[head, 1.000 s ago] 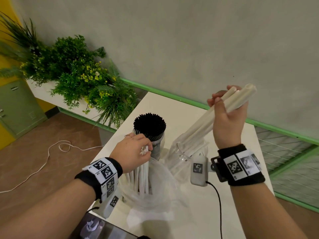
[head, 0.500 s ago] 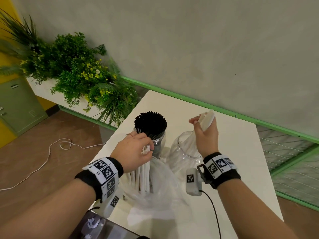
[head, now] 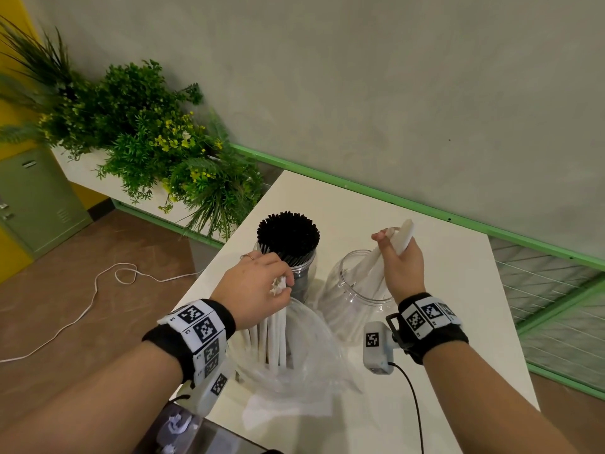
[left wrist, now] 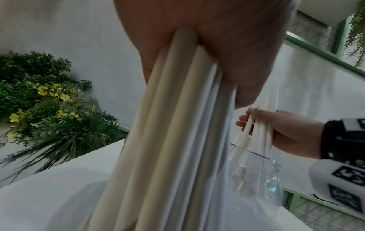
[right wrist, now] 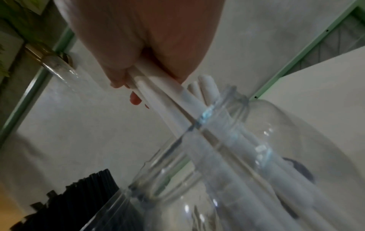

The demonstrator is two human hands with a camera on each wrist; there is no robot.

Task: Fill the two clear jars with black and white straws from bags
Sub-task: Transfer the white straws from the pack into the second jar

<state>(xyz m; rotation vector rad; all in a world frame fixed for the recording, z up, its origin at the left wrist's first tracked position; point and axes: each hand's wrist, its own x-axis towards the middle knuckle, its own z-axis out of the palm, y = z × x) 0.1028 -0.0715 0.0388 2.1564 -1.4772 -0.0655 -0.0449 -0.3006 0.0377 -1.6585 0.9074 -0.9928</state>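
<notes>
**White straws going into the second jar**

The jar of black straws (head: 288, 234) stands packed full at the back of the white table (head: 442, 290), so the black half looks done. The step in hand is loading the other clear jar (head: 357, 290), just to its right. The right hand (head: 401, 267) has its fingers curled round a small bunch of white straws (head: 402, 239), whose lower ends sit inside the jar's mouth, slanting — the wrist view shows a few white straws in there beside them.

The left hand (head: 253, 288) grips the tops of the remaining white straws (head: 276, 335), which stand upright in the clear plastic bag (head: 304, 365) in front of the jars.

Next, I judge, the right hand needs to let its bunch slide down to the jar's bottom, then reach across to take another handful — without tipping the light jar.
</notes>
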